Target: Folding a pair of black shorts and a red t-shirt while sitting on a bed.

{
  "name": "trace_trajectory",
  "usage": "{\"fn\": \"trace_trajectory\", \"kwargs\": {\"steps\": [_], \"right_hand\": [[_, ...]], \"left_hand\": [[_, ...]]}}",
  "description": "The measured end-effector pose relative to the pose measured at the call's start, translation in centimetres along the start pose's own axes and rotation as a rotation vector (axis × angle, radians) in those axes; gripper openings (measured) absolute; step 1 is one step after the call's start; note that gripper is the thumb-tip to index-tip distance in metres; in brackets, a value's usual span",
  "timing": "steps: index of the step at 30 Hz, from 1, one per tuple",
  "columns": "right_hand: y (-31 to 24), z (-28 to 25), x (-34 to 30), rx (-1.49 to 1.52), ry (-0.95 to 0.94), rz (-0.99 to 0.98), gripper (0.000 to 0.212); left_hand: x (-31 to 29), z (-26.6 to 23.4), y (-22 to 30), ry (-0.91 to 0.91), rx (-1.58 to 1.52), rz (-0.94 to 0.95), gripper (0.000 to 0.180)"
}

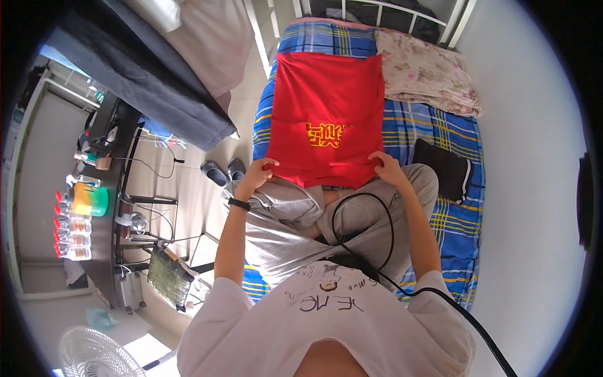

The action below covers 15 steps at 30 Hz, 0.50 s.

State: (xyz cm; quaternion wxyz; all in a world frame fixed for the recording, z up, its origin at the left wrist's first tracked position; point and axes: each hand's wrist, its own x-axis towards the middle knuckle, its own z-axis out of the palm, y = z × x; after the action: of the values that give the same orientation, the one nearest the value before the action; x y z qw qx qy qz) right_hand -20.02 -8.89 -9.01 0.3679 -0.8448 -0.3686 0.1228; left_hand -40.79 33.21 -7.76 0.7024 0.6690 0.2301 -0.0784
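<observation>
Evidently, the red cloth [326, 91] lies spread over the bed in front of you, its far part flat and its near edge slightly rumpled beside your folded legs, a yellow printed motif near its middle. Your left hand [259, 173] pinches its near-left corner between thumb and fingers, and your right hand [386, 169] grips the near-right corner the same way. You wear a black band [239, 204] on your left wrist. Beneath the cloth, you have a blue plaid sheet [457, 245]. To the right of the cloth's far end lies a folded floral cloth [427, 75]; nearer you, beside your right knee, is a black folded cloth [440, 168]. A black cable [443, 292] loops over your grey trousers [282, 242]. On the floor to your left sit dark slippers [215, 173]. Farther left, a dark desk [103, 254] carries red-capped bottles [75, 232] and a yellow-and-green container [90, 200].
</observation>
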Motion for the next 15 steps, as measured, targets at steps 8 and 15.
{"fn": "trace_trajectory", "kwargs": {"steps": [8,15], "right_hand": [[-4.9,1.0,-1.0,-0.361,-0.009,0.098,0.049],[-7.6,0.1,-1.8,-0.731,0.324,-0.23,0.019]], "left_hand": [[-3.3,3.0,1.2,0.304,1.035,0.394,0.045],[-4.6,3.5,1.9,0.436,1.224,0.653,0.035]]}}
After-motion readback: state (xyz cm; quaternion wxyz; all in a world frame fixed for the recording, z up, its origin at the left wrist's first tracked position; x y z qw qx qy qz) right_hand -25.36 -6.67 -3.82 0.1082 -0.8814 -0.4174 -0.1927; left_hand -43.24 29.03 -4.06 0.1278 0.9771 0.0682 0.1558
